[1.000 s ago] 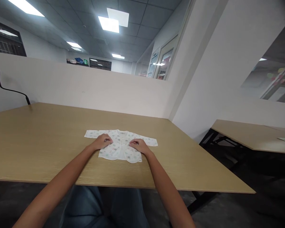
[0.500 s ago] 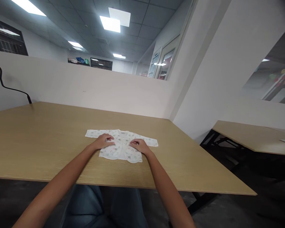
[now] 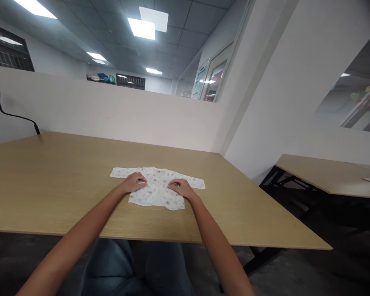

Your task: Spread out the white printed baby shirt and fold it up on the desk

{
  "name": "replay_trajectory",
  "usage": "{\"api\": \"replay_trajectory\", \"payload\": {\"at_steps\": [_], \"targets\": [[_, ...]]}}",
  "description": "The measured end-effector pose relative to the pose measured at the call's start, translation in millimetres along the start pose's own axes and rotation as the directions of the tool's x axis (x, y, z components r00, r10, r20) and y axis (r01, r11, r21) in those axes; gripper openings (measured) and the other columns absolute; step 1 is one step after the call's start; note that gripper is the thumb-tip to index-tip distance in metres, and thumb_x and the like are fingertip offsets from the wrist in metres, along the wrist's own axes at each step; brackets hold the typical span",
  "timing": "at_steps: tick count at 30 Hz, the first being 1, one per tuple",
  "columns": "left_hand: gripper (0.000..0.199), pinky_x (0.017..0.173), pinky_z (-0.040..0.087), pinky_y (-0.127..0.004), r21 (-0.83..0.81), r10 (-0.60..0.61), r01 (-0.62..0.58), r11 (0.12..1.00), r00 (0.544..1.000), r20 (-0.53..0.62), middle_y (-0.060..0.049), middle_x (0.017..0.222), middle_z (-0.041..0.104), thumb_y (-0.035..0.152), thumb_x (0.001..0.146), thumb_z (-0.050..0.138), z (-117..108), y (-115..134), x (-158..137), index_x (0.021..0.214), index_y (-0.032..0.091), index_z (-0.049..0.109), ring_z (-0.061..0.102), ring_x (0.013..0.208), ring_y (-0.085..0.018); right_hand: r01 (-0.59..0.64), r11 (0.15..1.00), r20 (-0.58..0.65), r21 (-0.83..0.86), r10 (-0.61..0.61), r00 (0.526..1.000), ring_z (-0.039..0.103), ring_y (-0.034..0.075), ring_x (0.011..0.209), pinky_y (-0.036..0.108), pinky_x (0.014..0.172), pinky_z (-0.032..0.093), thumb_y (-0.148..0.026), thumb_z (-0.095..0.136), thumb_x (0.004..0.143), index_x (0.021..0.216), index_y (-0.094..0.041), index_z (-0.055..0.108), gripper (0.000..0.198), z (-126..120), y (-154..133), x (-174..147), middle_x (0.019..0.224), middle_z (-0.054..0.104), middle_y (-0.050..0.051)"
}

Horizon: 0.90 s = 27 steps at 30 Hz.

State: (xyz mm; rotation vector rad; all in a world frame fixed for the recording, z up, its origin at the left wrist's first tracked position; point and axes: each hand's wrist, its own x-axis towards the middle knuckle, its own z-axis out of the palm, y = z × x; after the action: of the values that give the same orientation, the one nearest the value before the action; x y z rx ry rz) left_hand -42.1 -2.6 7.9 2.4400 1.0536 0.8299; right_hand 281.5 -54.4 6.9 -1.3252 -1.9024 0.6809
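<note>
A small white baby top point(image 3: 158, 197) with a scattered print lies spread face up on the table, its long sleeves stretched out to both sides and its neckline facing away from me. The front is parted slightly down the middle near the hem. My left hand point(image 3: 134, 183) rests on the left front panel, thumb and fingers apart. On the right panel lies my right hand point(image 3: 181, 187), its fingers bent and a small gap showing between them and the thumb. Neither hand lifts the cloth. My palms hide parts of both side seams.
The top lies on a wide wooden table point(image 3: 64, 181) bordered by a low white partition point(image 3: 135, 117). A black cable point(image 3: 17, 117) hangs at the far left corner. Another table point(image 3: 323, 172) stands to the right, with a pale flat item and part of someone's hand at its edge.
My hands and the baby top stay nearly in place; the left thumb and fingers sit slightly closer together. The view shifts a little. Part of another person's hand appears at the right edge.
</note>
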Motion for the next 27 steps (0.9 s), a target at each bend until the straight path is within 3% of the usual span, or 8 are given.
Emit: {"api": "replay_trajectory", "payload": {"at_steps": [17,27], "targets": [[0.041,0.093,0.046,-0.032,-0.043,0.026,-0.023,0.999,0.997,0.066,-0.007,0.1,0.074,0.062,0.085,0.066,-6.2,9.3,-3.7,0.092,0.025,0.082,0.064,0.1,-0.024,0.008,1.0,-0.006,-0.019,-0.008,1.0,0.065,0.022,0.085,0.031,0.076,0.048,-0.042,0.07,0.08,0.09,-0.02,0.081,0.027,-0.7,2.0,0.3,0.093,0.078,0.007],[0.035,0.091,0.048,-0.033,-0.039,0.0,0.002,0.999,0.998,0.057,-0.008,0.101,0.073,0.053,0.086,0.063,-4.6,4.1,-4.0,0.095,0.024,0.081,0.064,0.101,-0.025,0.012,1.0,0.003,0.009,-0.012,1.0,0.067,0.024,0.089,0.032,0.078,0.05,-0.042,0.071,0.079,0.09,-0.019,0.08,0.027,-0.1,2.1,-0.1,0.095,0.078,0.007]]}}
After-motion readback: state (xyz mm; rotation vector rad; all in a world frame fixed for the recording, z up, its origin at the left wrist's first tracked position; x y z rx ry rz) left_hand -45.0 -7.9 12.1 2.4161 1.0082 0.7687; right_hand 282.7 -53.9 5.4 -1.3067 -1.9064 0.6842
